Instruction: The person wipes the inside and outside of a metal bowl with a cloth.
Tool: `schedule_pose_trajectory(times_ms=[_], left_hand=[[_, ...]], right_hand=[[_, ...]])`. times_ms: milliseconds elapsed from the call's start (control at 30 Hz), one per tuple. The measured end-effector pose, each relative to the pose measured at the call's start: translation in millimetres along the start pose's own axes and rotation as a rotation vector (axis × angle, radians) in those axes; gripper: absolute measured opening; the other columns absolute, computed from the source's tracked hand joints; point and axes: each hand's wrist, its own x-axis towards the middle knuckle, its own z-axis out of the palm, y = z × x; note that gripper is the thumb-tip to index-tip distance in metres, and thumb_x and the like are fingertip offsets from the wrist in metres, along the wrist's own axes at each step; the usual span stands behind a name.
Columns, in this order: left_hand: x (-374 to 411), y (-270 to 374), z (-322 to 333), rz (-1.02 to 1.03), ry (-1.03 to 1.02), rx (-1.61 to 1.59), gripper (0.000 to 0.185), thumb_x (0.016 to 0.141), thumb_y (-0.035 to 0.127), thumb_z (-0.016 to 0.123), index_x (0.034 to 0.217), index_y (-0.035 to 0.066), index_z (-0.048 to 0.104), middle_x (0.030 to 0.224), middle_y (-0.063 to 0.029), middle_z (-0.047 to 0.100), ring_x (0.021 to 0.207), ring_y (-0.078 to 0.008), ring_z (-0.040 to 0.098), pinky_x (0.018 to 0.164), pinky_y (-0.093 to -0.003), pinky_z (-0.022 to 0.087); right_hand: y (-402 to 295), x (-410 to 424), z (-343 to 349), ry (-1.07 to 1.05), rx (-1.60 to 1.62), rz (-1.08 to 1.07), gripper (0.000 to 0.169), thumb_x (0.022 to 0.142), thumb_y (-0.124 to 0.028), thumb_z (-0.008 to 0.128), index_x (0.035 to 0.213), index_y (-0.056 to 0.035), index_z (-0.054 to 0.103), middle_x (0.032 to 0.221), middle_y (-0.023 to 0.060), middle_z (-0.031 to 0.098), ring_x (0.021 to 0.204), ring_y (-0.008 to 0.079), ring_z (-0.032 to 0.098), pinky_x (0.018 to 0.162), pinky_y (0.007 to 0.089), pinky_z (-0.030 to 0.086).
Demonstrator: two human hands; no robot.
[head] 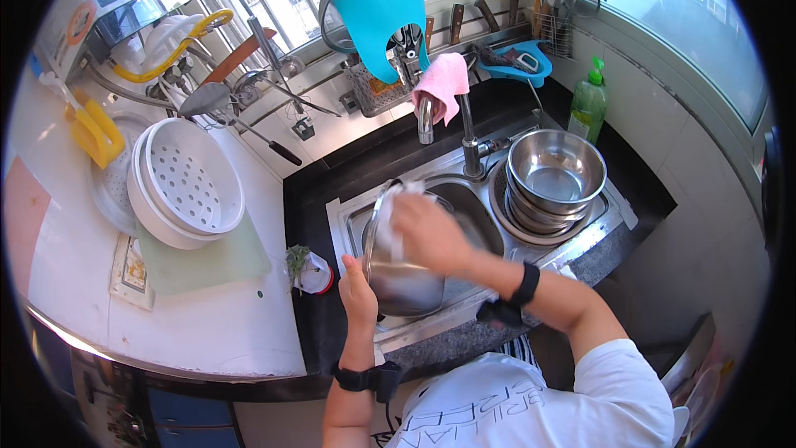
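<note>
Over the left part of the stainless steel sink [488,211], my left hand [359,295] grips the near left rim of a tilted stainless steel pot [407,289]. A white cloth [388,224] is in my right hand [429,233], pressed against the pot's upper side; motion blurs this hand and the cloth. Above the sink stands a chrome faucet [425,121] with a pink cloth [444,81] draped over it. Several nested metal bowls [556,171] are stacked on the sink's right side.
White steamer baskets [193,180] rest on a pale green board [211,267] at left. A jar with a red rim [316,275], beside some green leaves, stands left of the sink. A green soap bottle [587,106] stands behind the bowls. Knives [457,23] hang along the back wall.
</note>
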Motion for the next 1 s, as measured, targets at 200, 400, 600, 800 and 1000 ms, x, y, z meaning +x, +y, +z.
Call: schedule_pose_trajectory(times_ms=[200, 400, 600, 800, 1000], left_hand=[[7.0, 12.1, -3.9, 0.003, -0.02, -0.229, 0.064, 0.099, 0.055, 0.031, 0.096, 0.0, 0.063, 0.084, -0.0004, 0.061, 0.075, -0.008, 0.054, 0.067, -0.0219, 0.042], [-11.8, 22.9, -17.5, 0.229, -0.044, 0.227, 0.046, 0.096, 0.037, 0.054, 0.074, -0.003, 0.057, 0.057, -0.002, 0.045, 0.059, -0.0079, 0.038, 0.052, -0.0279, 0.033], [2.7, -9.7, -11.4, 0.13, 0.056, 0.172, 0.046, 0.096, 0.036, 0.055, 0.072, -0.003, 0.057, 0.057, -0.0018, 0.046, 0.058, -0.0074, 0.038, 0.051, -0.0276, 0.034], [0.6, -6.9, -13.9, 0.088, 0.083, 0.034, 0.042, 0.097, 0.034, 0.055, 0.077, -0.003, 0.06, 0.062, -0.0007, 0.053, 0.062, -0.0065, 0.043, 0.055, -0.0261, 0.038], [-18.4, 38.0, -36.7, 0.29, 0.067, 0.154, 0.042, 0.096, 0.033, 0.056, 0.072, -0.002, 0.054, 0.062, 0.0028, 0.047, 0.061, -0.0058, 0.038, 0.053, -0.0246, 0.034]], right_hand=[[-36.3, -16.3, -2.1, -0.038, 0.035, -0.29, 0.036, 0.074, -0.012, 0.061, 0.11, -0.0057, 0.059, 0.128, 0.0152, 0.054, 0.124, 0.0285, 0.049, 0.106, 0.0445, 0.036], [52.9, 24.5, -25.0, -0.204, 0.723, 0.658, 0.037, 0.093, -0.026, 0.045, 0.121, -0.0055, 0.056, 0.113, 0.018, 0.062, 0.106, 0.0349, 0.059, 0.093, 0.0351, 0.046], [0.4, -6.0, 3.6, 0.022, 0.046, 0.033, 0.039, 0.078, -0.017, 0.061, 0.116, -0.0054, 0.057, 0.126, 0.0182, 0.054, 0.117, 0.0355, 0.051, 0.1, 0.048, 0.038], [-18.7, -15.9, -8.9, -0.008, -0.018, -0.152, 0.046, 0.084, -0.024, 0.06, 0.127, -0.0125, 0.053, 0.137, 0.0132, 0.048, 0.129, 0.0306, 0.043, 0.108, 0.0516, 0.029], [75.2, -18.5, -9.3, -0.046, 1.065, 0.903, 0.047, 0.098, -0.034, 0.04, 0.131, -0.0022, 0.049, 0.12, 0.0082, 0.058, 0.109, 0.0155, 0.053, 0.097, 0.0276, 0.038]])
